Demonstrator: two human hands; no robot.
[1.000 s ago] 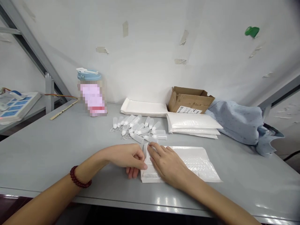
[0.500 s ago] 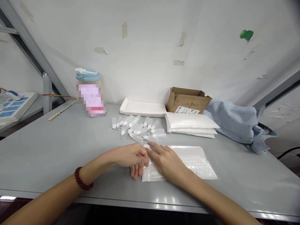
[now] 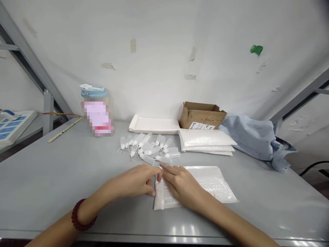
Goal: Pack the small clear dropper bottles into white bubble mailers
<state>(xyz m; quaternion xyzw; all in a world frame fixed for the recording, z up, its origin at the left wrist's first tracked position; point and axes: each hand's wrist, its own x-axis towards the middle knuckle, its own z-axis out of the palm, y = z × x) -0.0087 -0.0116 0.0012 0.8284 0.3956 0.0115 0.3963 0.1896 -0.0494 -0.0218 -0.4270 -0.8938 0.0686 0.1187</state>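
A white bubble mailer lies flat before me, with a folded-over strip along its left end. My right hand rests on it palm down, fingers stretched toward its upper left corner. At the left end is my left hand, its fingers bent, its thumb apart from them and its fingertips touching the mailer's edge. Nothing shows between that thumb and the fingers. Just beyond the mailer lie several small translucent squeeze bottles with white caps and loops.
Stacked padded mailers and flat white mailers lie behind. A cardboard box stands near the wall, beside a blue patterned cloth. At the back left is a blue-lidded container, its body blurred. The grey table's front edge runs below my arms.
The left hand's thumb and fingers have come apart, and the strip at the mailer's left end now shows below them. My right hand stays pressed on the mailer. The view has tilted slightly.
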